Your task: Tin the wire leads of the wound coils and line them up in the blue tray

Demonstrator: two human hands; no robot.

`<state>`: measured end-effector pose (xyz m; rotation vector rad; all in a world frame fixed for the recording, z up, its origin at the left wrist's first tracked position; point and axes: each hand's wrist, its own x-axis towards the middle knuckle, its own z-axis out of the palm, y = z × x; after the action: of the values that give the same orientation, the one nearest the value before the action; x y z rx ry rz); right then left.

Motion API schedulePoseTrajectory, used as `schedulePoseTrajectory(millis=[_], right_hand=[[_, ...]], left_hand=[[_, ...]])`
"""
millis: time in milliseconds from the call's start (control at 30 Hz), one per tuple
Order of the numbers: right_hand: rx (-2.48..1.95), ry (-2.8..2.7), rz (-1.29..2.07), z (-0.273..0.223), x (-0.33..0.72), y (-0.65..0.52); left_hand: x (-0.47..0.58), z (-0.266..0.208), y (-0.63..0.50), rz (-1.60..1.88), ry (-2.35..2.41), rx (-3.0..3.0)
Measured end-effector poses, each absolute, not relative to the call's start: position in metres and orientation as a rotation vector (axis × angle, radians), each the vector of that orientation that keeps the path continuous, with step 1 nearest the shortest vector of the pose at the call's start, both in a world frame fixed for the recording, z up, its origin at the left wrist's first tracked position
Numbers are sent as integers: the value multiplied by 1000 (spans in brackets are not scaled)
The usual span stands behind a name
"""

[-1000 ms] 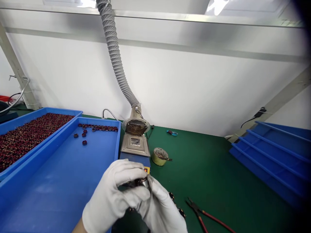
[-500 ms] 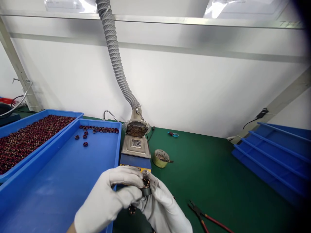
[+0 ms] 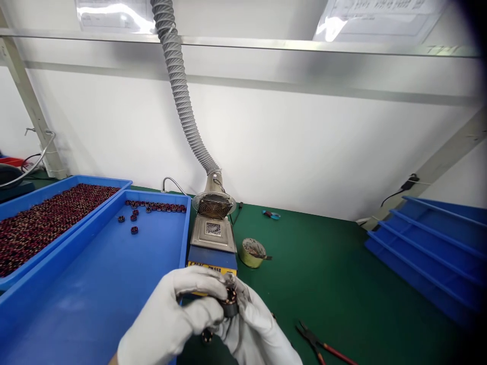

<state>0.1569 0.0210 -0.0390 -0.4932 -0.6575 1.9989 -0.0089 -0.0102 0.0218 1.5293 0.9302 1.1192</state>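
A small dark ring-shaped part [image 3: 230, 307] with copper-coloured spots is pinched between my two white-gloved hands. My left hand [image 3: 178, 309] grips it from the left with thumb and fingers. From the right, my right hand [image 3: 254, 319] closes round it, its fingertips grey with dirt. A similar dark round part [image 3: 207, 335] lies on the green table below my hands, partly covered. Just beyond my fingers stands a solder pot [image 3: 213, 233] with a metal top and a blue and yellow front.
A blue tray [image 3: 114, 284] at left holds several dark round parts at its far end; another tray [image 3: 125, 182] beyond is full of small parts. A tin [image 3: 252, 253], pliers [image 3: 314, 339], blue-handled snips [image 3: 271, 215] and stacked blue trays [image 3: 426, 253] are on the right. An exhaust hose [image 3: 182, 96] hangs above.
The view has tilted slightly up, so the scene sits a little lower. Both hands keep hold of the round part, with almost no shift in their grip.
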Motion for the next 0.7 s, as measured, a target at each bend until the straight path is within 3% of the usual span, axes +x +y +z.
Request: schedulePoseTrajectory(millis=[233, 500, 600, 700], right_hand=[[-500, -636, 1759, -30, 148, 9], [-589, -651, 1383, -38, 138, 2], [-660, -762, 1064, -35, 131, -1], [-711, -1067, 531, -35, 126, -11]], left_hand=[[2, 12, -12, 1476, 796, 1584], [-5, 8, -15, 1654, 714, 1441], [-11, 9, -11, 1693, 821, 1335], [-6, 10, -4, 1402, 904, 1229]])
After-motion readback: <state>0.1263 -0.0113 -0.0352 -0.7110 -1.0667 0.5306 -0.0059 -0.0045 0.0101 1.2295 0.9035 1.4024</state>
